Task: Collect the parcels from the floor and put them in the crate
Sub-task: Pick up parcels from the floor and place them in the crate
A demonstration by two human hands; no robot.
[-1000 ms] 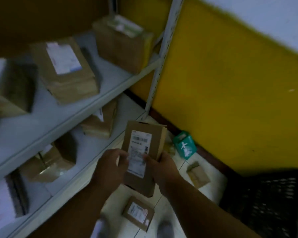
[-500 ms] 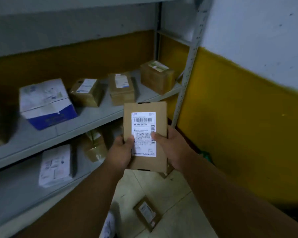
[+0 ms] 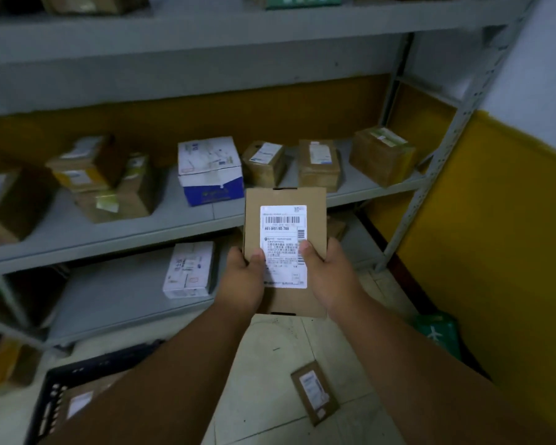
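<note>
Only the head view to go on here. Both hands had hold of one flat cardboard parcel (image 3: pixel 285 252), label facing up at the camera: the left hand (image 3: pixel 243 281) gripped its lower left edge with the thumb on the front, and the right hand (image 3: pixel 329 274) did the same on the lower right, thumb pressed on the white label. The parcel was up in the air in front of the grey shelf (image 3: pixel 187 226), not over the crate yet.

The black crate (image 3: pixel 77 380) sat on the floor below and to the left of the held parcel, half hidden by the left forearm. Looked like at least one labelled box was already inside it, though I couldn't tell how many.

Still left, as far as I could see: a small brown parcel (image 3: pixel 315 393) lay on the floor tiles below and right of the held one, and a green packet (image 3: pixel 437 332) sat further right against the yellow wall. So I'd say partway through, with this one needing to go down-left into the crate.
</note>
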